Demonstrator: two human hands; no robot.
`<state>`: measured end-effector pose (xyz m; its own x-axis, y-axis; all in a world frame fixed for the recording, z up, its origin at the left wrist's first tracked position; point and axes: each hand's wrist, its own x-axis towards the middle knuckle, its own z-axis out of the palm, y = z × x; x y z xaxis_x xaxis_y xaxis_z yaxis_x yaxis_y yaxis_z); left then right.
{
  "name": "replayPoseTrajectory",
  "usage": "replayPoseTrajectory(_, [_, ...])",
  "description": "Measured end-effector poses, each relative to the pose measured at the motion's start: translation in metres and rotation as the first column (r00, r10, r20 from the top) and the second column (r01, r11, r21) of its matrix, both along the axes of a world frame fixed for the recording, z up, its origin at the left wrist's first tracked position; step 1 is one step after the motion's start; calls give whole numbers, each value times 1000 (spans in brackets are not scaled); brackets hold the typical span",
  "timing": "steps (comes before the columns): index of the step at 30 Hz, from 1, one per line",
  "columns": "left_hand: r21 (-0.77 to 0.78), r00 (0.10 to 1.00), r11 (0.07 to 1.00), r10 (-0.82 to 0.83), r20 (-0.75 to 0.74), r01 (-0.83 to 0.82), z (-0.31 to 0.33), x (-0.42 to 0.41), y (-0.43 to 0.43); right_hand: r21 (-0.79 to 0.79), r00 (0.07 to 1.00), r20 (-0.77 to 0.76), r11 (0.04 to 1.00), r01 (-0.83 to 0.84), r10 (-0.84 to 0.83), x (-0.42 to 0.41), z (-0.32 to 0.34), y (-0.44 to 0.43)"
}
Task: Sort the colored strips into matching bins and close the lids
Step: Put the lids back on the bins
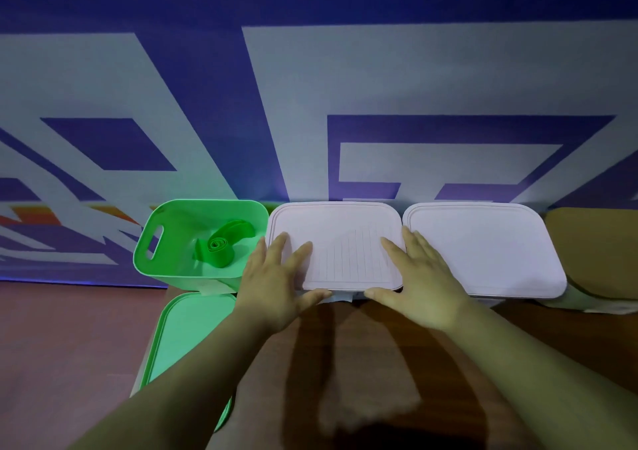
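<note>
Three bins stand in a row at the back of the table. The green bin (152, 259) on the left is open, with rolled green strips (221, 246) inside. Its green lid (186, 332) lies flat on the table in front of it. The middle bin carries a pale pink lid (345, 235). My left hand (276, 287) presses flat on that lid's left front corner and my right hand (417, 284) on its right front corner, thumbs at the front edge. The right bin's pale lid (483, 249) is on it.
A brown table (345, 363) runs under my forearms. A tan object (593, 249) sits to the right of the bins. A blue and white banner wall (310, 104) rises right behind the row. Reddish floor (69, 346) shows at the left.
</note>
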<state>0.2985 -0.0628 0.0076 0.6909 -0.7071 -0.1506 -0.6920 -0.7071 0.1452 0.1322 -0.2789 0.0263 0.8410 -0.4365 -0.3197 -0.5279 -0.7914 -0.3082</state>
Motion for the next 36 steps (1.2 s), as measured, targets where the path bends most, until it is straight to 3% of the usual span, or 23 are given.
replayPoseTrajectory(16, [-3, 1000, 1000, 23, -6, -23, -6, -2, -2, -131, 997, -65, 990, -58, 50, 0, -13, 0])
replayPoseTrajectory(27, [97, 1000, 995, -2, -2, 3, 0, 3, -5, -161, 996, -78, 985, -58, 46, 25, -12, -12])
replayPoseTrajectory(36, [85, 988, 985, -151, 21, 149, -4, 36, -26, -213, 992, -107, 973, -85, 64, 33, -12, -18])
